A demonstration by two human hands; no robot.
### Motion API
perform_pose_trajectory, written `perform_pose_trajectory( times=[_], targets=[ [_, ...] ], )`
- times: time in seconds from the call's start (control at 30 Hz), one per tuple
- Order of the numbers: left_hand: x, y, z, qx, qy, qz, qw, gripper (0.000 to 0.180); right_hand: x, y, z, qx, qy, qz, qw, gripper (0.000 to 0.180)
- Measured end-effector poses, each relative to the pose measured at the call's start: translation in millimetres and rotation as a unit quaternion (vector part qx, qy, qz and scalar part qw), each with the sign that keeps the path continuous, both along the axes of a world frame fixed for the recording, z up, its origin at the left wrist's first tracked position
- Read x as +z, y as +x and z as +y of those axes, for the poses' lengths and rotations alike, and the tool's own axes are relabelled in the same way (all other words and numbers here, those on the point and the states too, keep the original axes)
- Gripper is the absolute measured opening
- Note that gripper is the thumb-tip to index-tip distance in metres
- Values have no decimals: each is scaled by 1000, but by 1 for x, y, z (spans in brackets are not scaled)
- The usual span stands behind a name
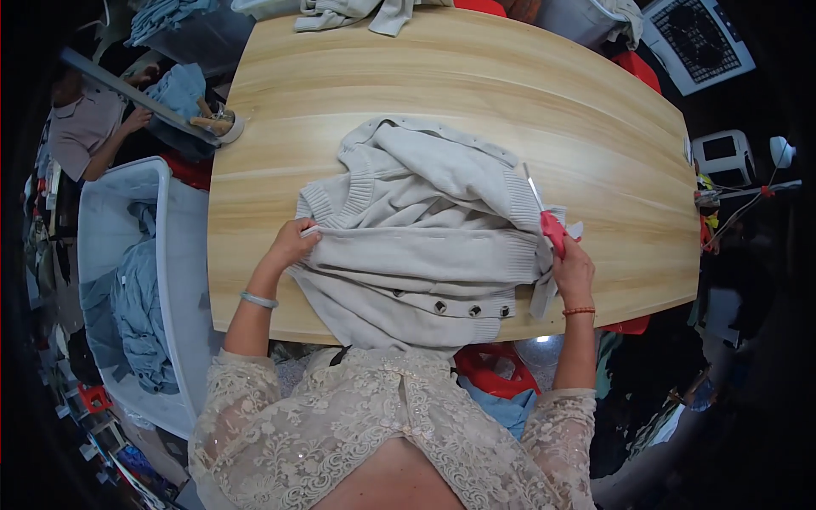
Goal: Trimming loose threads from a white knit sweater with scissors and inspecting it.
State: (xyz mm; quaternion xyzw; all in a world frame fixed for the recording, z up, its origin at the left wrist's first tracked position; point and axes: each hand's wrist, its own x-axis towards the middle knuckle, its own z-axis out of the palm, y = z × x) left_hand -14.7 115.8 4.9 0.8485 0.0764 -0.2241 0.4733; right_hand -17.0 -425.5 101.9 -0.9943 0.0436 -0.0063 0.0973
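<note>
**Soft knit, held at both ends**

Pale wood fills the view: a long table (476,76) with rounded corners, its near edge against the person's lace-clad front.

Nearest lies the cardigan (425,238), a cream knit spread over the table's near middle, its buttoned hem (472,310) hanging just over the edge. It is folded across itself, so its long axis now runs left to right, ribbed cuff toward the left, collar and placket toward the far side.

The left hand (293,245) has fingers curled shut on the knit by the ribbed cuff (316,204). The right hand (574,272) sits at the opposite end, fingers wrapped round the red handle of a tool (551,228) whose thin pale shaft points away and slightly left; what kind of tool it is cannot be told.

By its look the cardigan is light, limp and stretchy: it will sag and bunch if lifted by one point. The ribbed bands and button edge look firmest, the likeliest places for a grip; both hands wide apart should keep it flat.

Farther off, another garment (357,13) lies on the far edge. A bin (110,221) of blue cloth stands at left.
</note>
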Motion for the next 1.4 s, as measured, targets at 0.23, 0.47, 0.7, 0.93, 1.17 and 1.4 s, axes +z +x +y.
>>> perform_pose_trajectory(
  times=[0.23, 0.47, 0.7, 0.93, 1.17, 1.4],
  targets=[
    [37, -19, -103, -55, 166, -362, 916, 35, -3, -45, -18, -111, -99, 32, 988, 17],
    [36, -13, -269, -300, -60, -396, 866, 46, 27, -91, -34, -177, -11, 75, 981, 29],
    [-3, 7, -352, -426, 61, -373, 822, 67, 43, -116, -30, -52, 109, 151, 981, 29],
    [-7, 4, -355, -450, 93, -385, 801, 71, 50, -98, -11, 30, 66, 259, 963, 30],
    [-19, 2, -359, -452, 77, -384, 802, 76, 24, -44, 88, 301, 187, 212, 911, 35],
    [-32, -6, -348, -414, 90, -417, 804, 75, 50, -60, 18, 121, 65, 287, 948, 34]
  ],
)
